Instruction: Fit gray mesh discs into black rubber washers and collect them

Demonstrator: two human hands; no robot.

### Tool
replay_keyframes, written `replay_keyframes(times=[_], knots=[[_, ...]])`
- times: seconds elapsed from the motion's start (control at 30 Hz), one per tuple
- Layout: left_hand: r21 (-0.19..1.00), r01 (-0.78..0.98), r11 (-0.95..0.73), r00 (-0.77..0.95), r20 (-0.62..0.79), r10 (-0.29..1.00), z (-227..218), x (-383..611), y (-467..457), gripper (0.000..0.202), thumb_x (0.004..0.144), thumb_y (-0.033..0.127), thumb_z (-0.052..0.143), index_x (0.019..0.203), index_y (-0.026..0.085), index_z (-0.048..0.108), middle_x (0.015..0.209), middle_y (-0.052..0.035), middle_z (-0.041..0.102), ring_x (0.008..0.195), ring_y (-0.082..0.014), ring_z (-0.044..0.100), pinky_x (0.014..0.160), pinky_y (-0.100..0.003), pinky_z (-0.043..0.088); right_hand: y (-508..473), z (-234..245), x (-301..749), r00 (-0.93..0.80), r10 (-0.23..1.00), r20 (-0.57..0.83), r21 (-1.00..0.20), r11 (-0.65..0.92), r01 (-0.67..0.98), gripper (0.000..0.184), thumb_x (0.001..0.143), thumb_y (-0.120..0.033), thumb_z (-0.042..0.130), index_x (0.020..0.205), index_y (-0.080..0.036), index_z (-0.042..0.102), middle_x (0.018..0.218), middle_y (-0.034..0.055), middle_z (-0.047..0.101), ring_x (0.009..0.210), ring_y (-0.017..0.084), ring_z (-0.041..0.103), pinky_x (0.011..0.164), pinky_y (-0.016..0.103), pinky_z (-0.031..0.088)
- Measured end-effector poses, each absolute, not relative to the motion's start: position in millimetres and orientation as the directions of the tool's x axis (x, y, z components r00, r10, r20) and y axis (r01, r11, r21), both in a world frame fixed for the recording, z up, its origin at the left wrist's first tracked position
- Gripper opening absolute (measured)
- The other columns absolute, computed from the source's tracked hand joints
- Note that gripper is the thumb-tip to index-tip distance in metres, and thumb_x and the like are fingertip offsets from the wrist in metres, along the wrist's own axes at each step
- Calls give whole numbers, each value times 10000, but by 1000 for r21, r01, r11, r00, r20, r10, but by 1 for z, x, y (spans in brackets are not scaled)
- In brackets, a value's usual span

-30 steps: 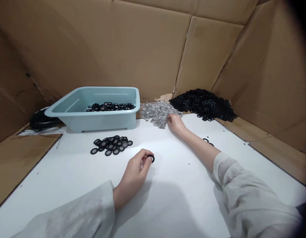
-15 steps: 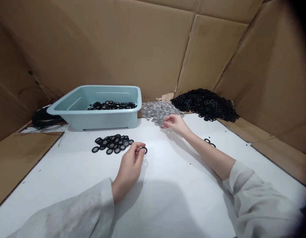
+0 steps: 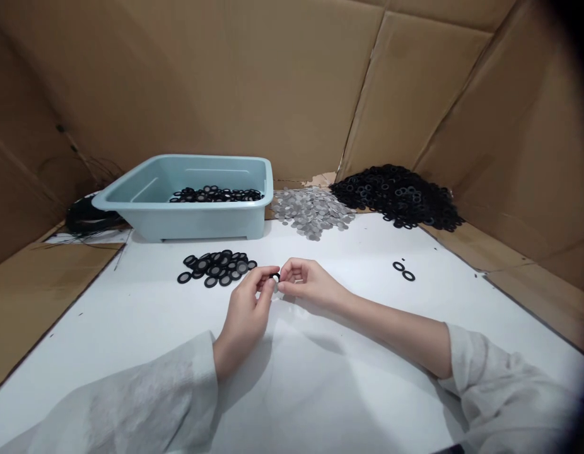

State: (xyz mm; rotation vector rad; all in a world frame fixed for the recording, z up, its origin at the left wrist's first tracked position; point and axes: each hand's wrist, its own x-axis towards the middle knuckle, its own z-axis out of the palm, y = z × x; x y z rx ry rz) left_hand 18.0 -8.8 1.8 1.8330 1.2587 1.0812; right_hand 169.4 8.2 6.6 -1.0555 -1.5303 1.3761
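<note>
Left hand (image 3: 245, 302) pinching 1 small black ring (image 3: 275, 275), right hand (image 3: 311, 281), grip narrow, holding 1 round grey disc (image 3: 275, 287) beside it; black-rimmed grey discs (image 3: 215, 271) heaped just left of the grips.

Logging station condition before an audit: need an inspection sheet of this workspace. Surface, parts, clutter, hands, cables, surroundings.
Surface: flat white tabletop, a few small dark specks.
Parts: heap of black rings at back right; pile of thin grey round discs beside it; cluster of grey-centred black rings in front of a light-blue plastic tub holding similar pieces.
Clutter: two loose flat black rings, right side.
Hands: left hand pinches a small black ring; right hand has its fingertips at that ring, grip unclear.
Cables: bundle of thin black strands left of tub; whether cable, cannot tell.
Surroundings: brown cardboard panels, back and both sides.
</note>
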Motion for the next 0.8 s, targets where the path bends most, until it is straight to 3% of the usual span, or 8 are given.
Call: replay_keyframes(times=[0.1,0.27,0.47,0.8], knots=[[872,368,-322,212,259,942,1,18,-9,224,863,252,407,1011,187,563,974,-49,612,859,-164,580,726,-267,439,7,2,169,-303,950,76,-995,92,37,273,642,-271,683,761,-162,463,634,-48,490,563,68,465,519,194,381],[902,329,-280,201,223,954,1,18,-9,223,851,269,425,1030,168,513,798,-24,582,713,-143,566,643,-255,433,5,-2,165,-381,924,-36,-999,-35,9,221,725,-330,596,783,-158,469,579,-39,489,484,81,474,439,203,367],[932,313,-182,208,120,971,2,19,-8,153,829,301,457,819,162,519,701,-1,546,628,-128,509,587,-243,393,5,0,165,-405,914,-20,-999,-33,-24,195,736,-312,572,741,-163,446,555,-44,468,492,79,464,446,201,367],[982,180,-57,218,17,976,2,19,-5,153,790,246,467,662,177,419,574,46,434,562,-102,415,547,-220,328,4,2,169,-395,919,8,-997,36,63,105,785,-242,496,752,-168,430,545,-55,460,461,64,443,443,187,352]])
